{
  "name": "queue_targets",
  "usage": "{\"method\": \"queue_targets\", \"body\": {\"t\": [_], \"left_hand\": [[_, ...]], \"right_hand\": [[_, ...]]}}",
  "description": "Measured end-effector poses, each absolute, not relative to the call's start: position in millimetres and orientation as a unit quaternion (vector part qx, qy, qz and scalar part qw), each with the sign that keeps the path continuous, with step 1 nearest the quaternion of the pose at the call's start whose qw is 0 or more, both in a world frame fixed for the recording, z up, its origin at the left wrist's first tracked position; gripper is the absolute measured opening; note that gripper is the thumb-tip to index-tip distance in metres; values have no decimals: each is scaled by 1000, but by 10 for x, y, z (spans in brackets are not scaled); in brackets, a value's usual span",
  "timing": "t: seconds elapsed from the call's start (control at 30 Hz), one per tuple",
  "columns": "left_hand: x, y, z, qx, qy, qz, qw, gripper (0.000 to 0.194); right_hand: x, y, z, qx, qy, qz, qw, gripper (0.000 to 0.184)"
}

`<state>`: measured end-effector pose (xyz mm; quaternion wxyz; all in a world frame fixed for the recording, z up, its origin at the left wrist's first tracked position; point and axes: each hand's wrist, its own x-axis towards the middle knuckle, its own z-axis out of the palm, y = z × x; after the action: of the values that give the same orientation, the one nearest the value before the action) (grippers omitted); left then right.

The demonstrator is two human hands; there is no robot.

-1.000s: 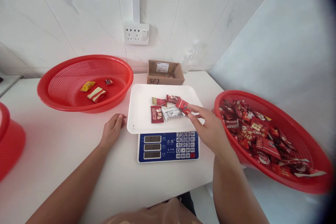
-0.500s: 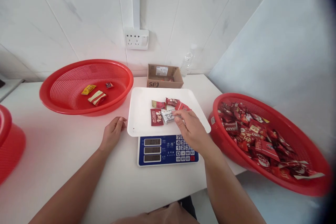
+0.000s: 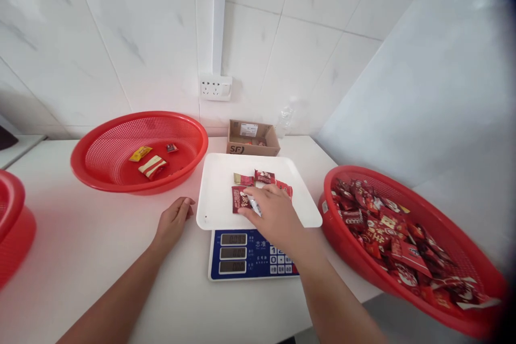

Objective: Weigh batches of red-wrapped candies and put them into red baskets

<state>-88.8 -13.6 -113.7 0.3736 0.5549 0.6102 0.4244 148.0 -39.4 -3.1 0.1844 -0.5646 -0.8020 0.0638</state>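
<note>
A white tray [image 3: 213, 207] rests on a blue-and-white digital scale [image 3: 253, 273] and carries several small wrapped snacks. My right hand [image 3: 276, 219] reaches over it, thumb and fingertips closed on the right part of a flat dark red snack packet [image 3: 237, 200]. Under that hand a silver-white packet [image 3: 255, 205] is partly covered. Behind the fingers lie a gold-and-pink packet [image 3: 244, 179], a dark red wrapped piece [image 3: 265, 176] and a brighter red packet [image 3: 284, 188]. Loosely curled, my left hand [image 3: 174, 220] rests on the table left of the tray, with nothing visible in it.
On the right, a red basket [image 3: 334, 228] holds many red snack packets. Back left, another red basket [image 3: 97, 142] contains a few pieces; part of a third red container [image 3: 16, 226] shows at the left edge. Behind the tray stand a cardboard box [image 3: 252, 149] and a clear plastic bottle [image 3: 285, 118].
My right hand has moved left across the tray, from the silver-white packet to the dark red one. The scale's top reading has risen. My left hand stays put; the view has tilted up slightly.
</note>
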Motion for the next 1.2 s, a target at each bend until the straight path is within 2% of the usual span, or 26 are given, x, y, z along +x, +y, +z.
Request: {"method": "queue_targets", "body": {"t": [0.13, 0.27, 0.37, 0.47, 0.5, 0.6, 0.7, 0.8, 0.9, 1.1, 1.2], "left_hand": [[-881, -142, -1125, 555, 607, 430, 374, 40], [-873, -162, -1082, 556, 611, 427, 367, 41], [-877, -174, -1059, 558, 616, 421, 363, 40], [-885, -174, -1059, 560, 618, 415, 364, 39], [-887, -171, -1063, 561, 617, 414, 364, 38], [-889, -160, -1083, 564, 613, 414, 367, 38], [-890, -150, -1108, 566, 608, 416, 369, 39], [-896, -143, -1139, 567, 605, 416, 372, 40], [-904, -138, -1170, 567, 606, 414, 374, 39], [-908, -141, -1164, 570, 607, 410, 372, 40], [-907, -144, -1148, 574, 609, 404, 368, 41]], "right_hand": [[1246, -315, -66, -584, -801, -11, 130, 35], [1121, -278, -96, -579, -807, -12, 117, 20], [1137, -282, -62, -580, -797, 48, 161, 29], [1319, -272, -14, -591, -756, 129, 251, 44], [1416, -261, -6, -597, -740, 136, 278, 43], [1744, -219, -21, -633, -699, 95, 319, 28], [1971, -209, -80, -676, -678, 70, 281, 25], [2003, -266, -121, -700, -678, 82, 208, 25], [1932, -357, -109, -708, -677, 93, 176, 25], [1862, -549, 40, -684, -689, 92, 220, 23], [1800, -640, 150, -636, -718, 158, 233, 19]]}}
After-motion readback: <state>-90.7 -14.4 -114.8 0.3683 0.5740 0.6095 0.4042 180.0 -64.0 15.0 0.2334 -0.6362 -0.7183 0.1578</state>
